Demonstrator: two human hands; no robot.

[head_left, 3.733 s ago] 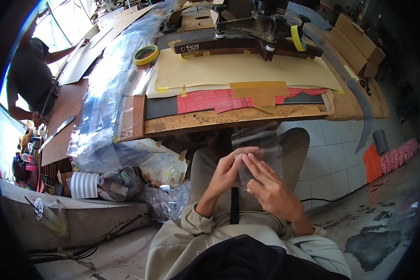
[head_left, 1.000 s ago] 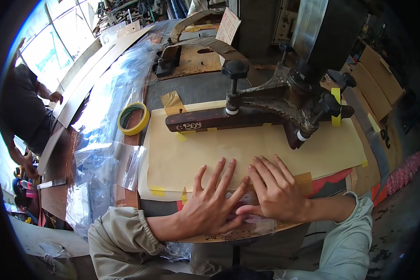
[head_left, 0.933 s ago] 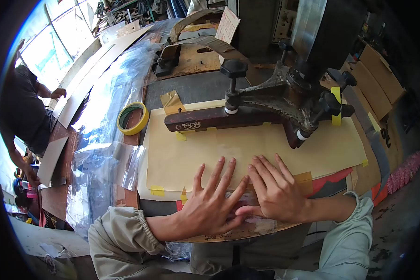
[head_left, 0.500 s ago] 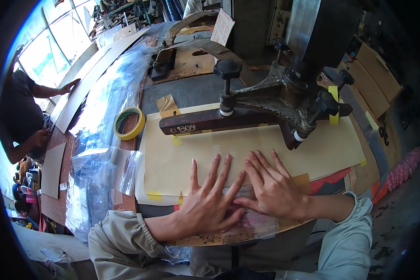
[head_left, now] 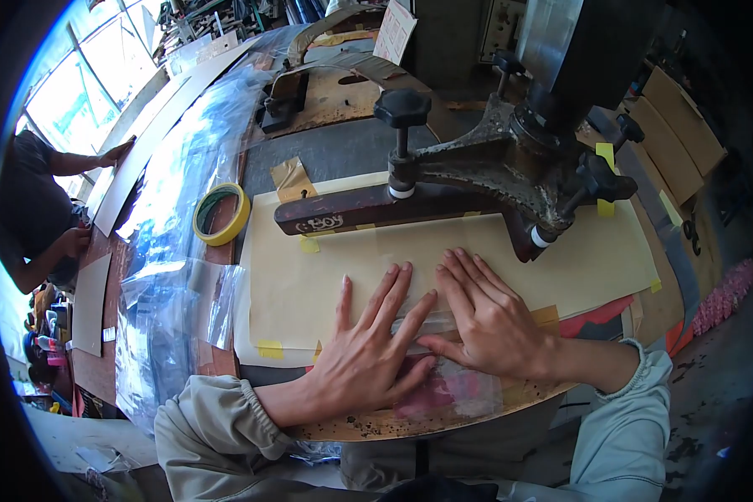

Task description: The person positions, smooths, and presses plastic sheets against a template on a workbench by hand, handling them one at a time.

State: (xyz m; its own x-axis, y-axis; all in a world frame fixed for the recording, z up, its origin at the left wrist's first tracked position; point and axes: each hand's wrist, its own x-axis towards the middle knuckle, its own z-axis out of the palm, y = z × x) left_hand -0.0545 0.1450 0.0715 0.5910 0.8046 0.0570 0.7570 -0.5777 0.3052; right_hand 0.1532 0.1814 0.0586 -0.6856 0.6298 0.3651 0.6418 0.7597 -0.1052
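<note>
The left hand (head_left: 361, 356) lay flat, fingers wide; the right hand (head_left: 495, 325) lay flat, fingers closer; neither gripped anything, perhaps to press the clear plastic (head_left: 475, 395) smooth; it lay along the bench's (head_left: 343, 429) near edge.

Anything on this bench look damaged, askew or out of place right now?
The pale wooden front edge is speckled with dark pits or stains, so it looks worn. The crinkled brown tape strip near the far left corner of the large cream paper sheet sits at a slant. No spill shows.
</note>
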